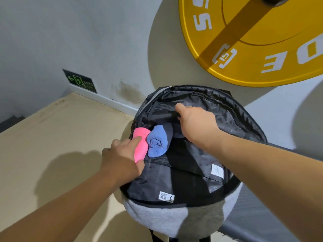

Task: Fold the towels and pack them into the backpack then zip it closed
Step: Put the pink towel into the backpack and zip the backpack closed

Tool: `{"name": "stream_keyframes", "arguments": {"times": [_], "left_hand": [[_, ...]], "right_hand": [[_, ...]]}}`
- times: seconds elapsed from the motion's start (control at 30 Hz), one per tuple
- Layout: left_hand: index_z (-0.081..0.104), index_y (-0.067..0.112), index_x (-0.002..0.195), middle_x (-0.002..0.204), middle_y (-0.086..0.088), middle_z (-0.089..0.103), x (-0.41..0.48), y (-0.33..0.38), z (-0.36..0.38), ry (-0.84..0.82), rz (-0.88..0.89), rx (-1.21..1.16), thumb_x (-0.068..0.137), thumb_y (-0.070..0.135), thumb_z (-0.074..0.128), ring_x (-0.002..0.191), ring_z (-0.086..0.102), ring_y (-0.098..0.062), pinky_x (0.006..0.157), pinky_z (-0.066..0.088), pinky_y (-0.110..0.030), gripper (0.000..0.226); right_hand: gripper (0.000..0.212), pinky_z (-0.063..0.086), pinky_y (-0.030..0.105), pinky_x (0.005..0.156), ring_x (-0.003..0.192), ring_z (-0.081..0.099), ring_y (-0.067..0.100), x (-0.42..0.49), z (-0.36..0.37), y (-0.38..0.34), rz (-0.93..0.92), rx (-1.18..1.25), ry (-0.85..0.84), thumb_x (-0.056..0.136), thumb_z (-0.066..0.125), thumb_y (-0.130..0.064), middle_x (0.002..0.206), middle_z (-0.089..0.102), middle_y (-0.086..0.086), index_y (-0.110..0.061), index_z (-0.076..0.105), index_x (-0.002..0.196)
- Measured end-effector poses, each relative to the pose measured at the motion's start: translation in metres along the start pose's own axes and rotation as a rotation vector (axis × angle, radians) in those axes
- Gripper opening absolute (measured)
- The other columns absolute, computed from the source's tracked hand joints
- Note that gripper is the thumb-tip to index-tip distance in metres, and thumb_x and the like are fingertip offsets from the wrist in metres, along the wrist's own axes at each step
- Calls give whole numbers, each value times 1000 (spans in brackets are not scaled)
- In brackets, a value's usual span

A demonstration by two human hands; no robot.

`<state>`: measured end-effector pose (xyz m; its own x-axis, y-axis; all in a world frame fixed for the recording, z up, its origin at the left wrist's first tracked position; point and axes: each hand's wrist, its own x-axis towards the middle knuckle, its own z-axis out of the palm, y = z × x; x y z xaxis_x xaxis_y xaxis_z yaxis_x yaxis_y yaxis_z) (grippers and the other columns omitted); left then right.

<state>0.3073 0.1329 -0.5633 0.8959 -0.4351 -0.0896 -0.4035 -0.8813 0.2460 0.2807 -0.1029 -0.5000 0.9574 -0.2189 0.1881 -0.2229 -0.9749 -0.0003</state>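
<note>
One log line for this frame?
phase: packing | backpack: unzipped | left hand: grips pink towel | right hand: holds backpack open | blue towel: inside

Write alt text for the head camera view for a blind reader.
A left hand grips a rolled pink towel at the mouth of an open grey backpack, beside a rolled blue towel; the right hand grips the black lining.

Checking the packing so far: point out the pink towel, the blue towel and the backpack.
pink towel [142, 149]: head view, middle of its roll.
blue towel [155, 143]: head view, its spiral rolled end.
backpack [157, 217]: head view, grey outer fabric below the opening.
</note>
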Motion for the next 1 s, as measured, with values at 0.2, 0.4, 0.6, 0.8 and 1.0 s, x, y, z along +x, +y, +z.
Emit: {"name": "stream_keyframes", "arguments": {"times": [0.2, 0.4, 0.6, 0.8, 1.0], "left_hand": [[47, 39, 148, 128, 5, 44, 7, 21, 11, -32, 51, -288, 66, 27, 51, 116, 55, -29, 101, 48, -46, 83], [39, 36, 152, 135, 4, 44, 3, 77, 11, -63, 221, -208, 78, 28, 55, 122, 53, -27, 101, 49, -45, 75], [20, 26, 157, 139, -1, 47, -20, 113, -1, -93, 324, 485, 83, 59, 48, 123, 38, -30, 98, 34, -44, 86], [-3, 25, 161, 132, -7, 53, -13, 103, -5, -287, 357, 470, 88, 45, 53, 119, 51, -31, 95, 45, -42, 94], [16, 16, 157, 130, -11, 55, 18, 110, -11, -56, 309, 465, 93, 37, 54, 118, 55, -32, 84, 47, -40, 77]], "right_hand": [[66, 25, 30, 46, 69, 57, 34, -16, -23, 27, 44, -67, -76, 79, 72, -4, 87, 62, 5, -25, 33, 127], [55, 24, 29, 46, 57, 47, 29, -44, -38, 72, 135, -137, -3, 83, 62, -1, 73, 54, 4, -20, 34, 126], [43, 42, 36, 71, 98, 60, 32, -66, -32, 87, 42, -61, 35, 88, 60, -17, 107, 61, 3, -22, 44, 127], [36, 41, 40, 77, 117, 51, 32, -36, -3, 54, -29, -131, 3, 94, 64, -25, 123, 54, 5, -23, 53, 128], [20, 24, 29, 53, 104, 55, 29, -25, -20, 59, 9, 7, 172, 98, 49, -29, 106, 60, -1, -25, 57, 116]]}}
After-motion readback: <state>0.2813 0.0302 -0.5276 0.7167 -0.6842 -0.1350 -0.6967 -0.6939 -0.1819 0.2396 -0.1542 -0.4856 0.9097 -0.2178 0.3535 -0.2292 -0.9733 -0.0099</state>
